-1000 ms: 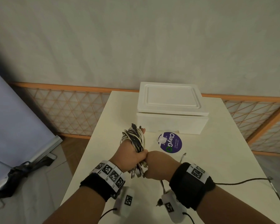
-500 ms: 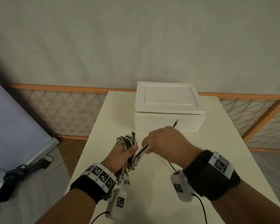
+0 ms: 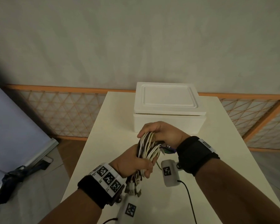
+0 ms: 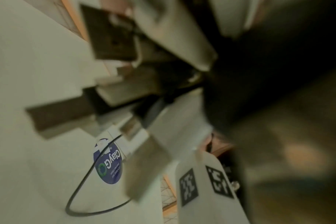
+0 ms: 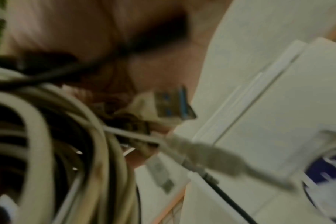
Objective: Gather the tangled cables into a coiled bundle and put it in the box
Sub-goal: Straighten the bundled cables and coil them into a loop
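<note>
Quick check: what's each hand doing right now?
Left hand: grips the cable bundle at its lower end.
Right hand: curled over the bundle's top.

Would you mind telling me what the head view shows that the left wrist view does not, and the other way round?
Only the head view shows both hands: the left hand grips the lower part of the cable bundle, the right hand grips its top. It also shows the closed white foam box.

Only the left wrist view shows the round blue ClayGo sticker whole, with a thin black cable looping across it.

Both show the white table and blurred plug ends hanging below the left hand.
</note>
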The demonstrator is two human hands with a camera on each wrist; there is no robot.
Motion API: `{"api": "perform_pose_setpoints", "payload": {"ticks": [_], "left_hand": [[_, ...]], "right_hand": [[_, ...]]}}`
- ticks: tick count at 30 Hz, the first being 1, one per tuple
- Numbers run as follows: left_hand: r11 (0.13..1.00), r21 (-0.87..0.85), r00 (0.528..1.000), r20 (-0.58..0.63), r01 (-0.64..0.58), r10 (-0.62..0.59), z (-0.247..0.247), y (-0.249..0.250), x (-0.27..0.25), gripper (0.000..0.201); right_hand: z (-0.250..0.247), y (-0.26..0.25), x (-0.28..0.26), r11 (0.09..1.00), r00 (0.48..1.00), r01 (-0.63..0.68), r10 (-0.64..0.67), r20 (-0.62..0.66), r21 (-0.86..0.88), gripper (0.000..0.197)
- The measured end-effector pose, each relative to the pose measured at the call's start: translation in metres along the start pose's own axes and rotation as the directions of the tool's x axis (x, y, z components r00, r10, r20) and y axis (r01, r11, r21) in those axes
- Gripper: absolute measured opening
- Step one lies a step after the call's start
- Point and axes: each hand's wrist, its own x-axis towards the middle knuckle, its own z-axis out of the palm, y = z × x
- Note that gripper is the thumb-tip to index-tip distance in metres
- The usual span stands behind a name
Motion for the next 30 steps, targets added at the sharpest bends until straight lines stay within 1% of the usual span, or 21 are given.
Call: {"api": "perform_pose_setpoints", "payload": {"ticks": [2, 3, 5, 7, 8, 10, 11, 14, 17, 18, 19, 20, 21, 23, 24, 25, 26, 27, 28, 29, 30], "left_hand": [[0.993, -0.115, 0.999, 0.009, -0.033, 0.034, 0.002, -0.004, 0.001, 0.014], [0.984, -0.173, 0.999, 0.002, -0.045, 0.046, 0.003, -0.006, 0.001, 0.014], [0.961, -0.265, 0.997, -0.016, -0.079, 0.078, 0.002, -0.007, 0.003, 0.010], [0.932, -0.344, 0.993, -0.026, -0.117, 0.115, 0.002, -0.006, 0.007, 0.008], [0.913, -0.384, 0.991, -0.031, -0.134, 0.132, 0.002, -0.005, 0.010, 0.009], [0.878, -0.444, 0.983, -0.040, -0.177, 0.178, 0.001, -0.004, 0.014, 0.007], [0.870, -0.455, 0.981, -0.049, -0.189, 0.187, 0.001, -0.004, 0.016, 0.011], [0.866, -0.466, 0.984, -0.078, -0.180, 0.163, 0.004, -0.010, 0.021, 0.017], [0.835, -0.513, 0.980, -0.119, -0.199, 0.160, 0.006, -0.011, 0.023, 0.015], [0.821, -0.532, 0.978, -0.123, -0.206, 0.166, 0.008, -0.011, 0.023, 0.014], [0.811, -0.547, 0.978, -0.131, -0.209, 0.164, 0.010, -0.011, 0.024, 0.013], [0.804, -0.556, 0.977, -0.148, -0.210, 0.153, 0.012, -0.010, 0.024, 0.015], [0.800, -0.562, 0.976, -0.174, -0.209, 0.133, 0.014, -0.010, 0.024, 0.017], [0.785, -0.575, 0.960, -0.266, -0.232, 0.088, 0.017, -0.010, 0.025, 0.025], [0.773, -0.578, 0.940, -0.333, -0.261, 0.069, 0.017, -0.010, 0.026, 0.028], [0.758, -0.584, 0.918, -0.395, -0.289, 0.045, 0.018, -0.011, 0.028, 0.031], [0.736, -0.600, 0.896, -0.443, -0.312, 0.018, 0.018, -0.012, 0.029, 0.033], [0.723, -0.607, 0.876, -0.482, -0.330, -0.005, 0.019, -0.013, 0.031, 0.032], [0.721, -0.599, 0.855, -0.518, -0.348, -0.018, 0.020, -0.015, 0.032, 0.029], [0.741, -0.570, 0.835, -0.550, -0.356, -0.022, 0.020, -0.017, 0.033, 0.028], [0.771, -0.531, 0.817, -0.577, -0.351, -0.025, 0.021, -0.019, 0.033, 0.031]], "right_hand": [[-0.003, 0.010, -0.001, 0.971, 0.999, -0.034, 0.028, 0.030, 0.236, 0.039], [-0.005, 0.013, -0.002, 0.947, 0.999, -0.041, 0.030, 0.041, 0.319, 0.043], [-0.005, 0.022, -0.003, 0.916, 0.998, -0.048, 0.061, -0.021, 0.399, 0.047], [-0.003, 0.032, -0.006, 0.910, 0.982, -0.042, 0.113, -0.151, 0.413, 0.048], [0.000, 0.036, -0.008, 0.904, 0.965, -0.056, 0.157, -0.209, 0.423, 0.049], [0.002, 0.047, -0.011, 0.878, 0.922, -0.123, 0.273, -0.275, 0.462, 0.059], [0.006, 0.050, -0.012, 0.863, 0.905, -0.146, 0.313, -0.287, 0.483, 0.064], [0.015, 0.053, -0.013, 0.857, 0.876, -0.155, 0.350, -0.333, 0.491, 0.068], [0.024, 0.048, -0.014, 0.874, 0.858, -0.147, 0.346, -0.379, 0.463, 0.060], [0.025, 0.046, -0.014, 0.910, 0.846, -0.171, 0.332, -0.417, 0.377, 0.053], [0.024, 0.044, -0.015, 0.951, 0.846, -0.194, 0.286, -0.451, 0.239, 0.042], [0.023, 0.044, -0.017, 0.971, 0.847, -0.209, 0.238, -0.476, 0.112, 0.032], [0.021, 0.045, -0.020, 0.975, 0.843, -0.217, 0.212, -0.494, 0.049, 0.029], [0.018, 0.052, -0.027, 0.966, 0.814, -0.247, 0.250, -0.524, 0.078, 0.032], [0.017, 0.057, -0.031, 0.954, 0.795, -0.299, 0.268, -0.544, 0.033, 0.031], [0.016, 0.064, -0.035, 0.925, 0.789, -0.369, 0.260, -0.557, -0.091, 0.026], [0.015, 0.070, -0.040, 0.863, 0.813, -0.423, 0.226, -0.536, -0.278, 0.022], [0.016, 0.071, -0.046, 0.762, 0.858, -0.439, 0.198, -0.475, -0.476, 0.022], [0.020, 0.071, -0.049, 0.625, 0.901, -0.419, 0.195, -0.387, -0.659, 0.024], [0.025, 0.068, -0.052, 0.487, 0.931, -0.364, 0.217, -0.293, -0.794, 0.027], [0.030, 0.065, -0.054, 0.393, 0.943, -0.308, 0.250, -0.221, -0.867, 0.031]]}}
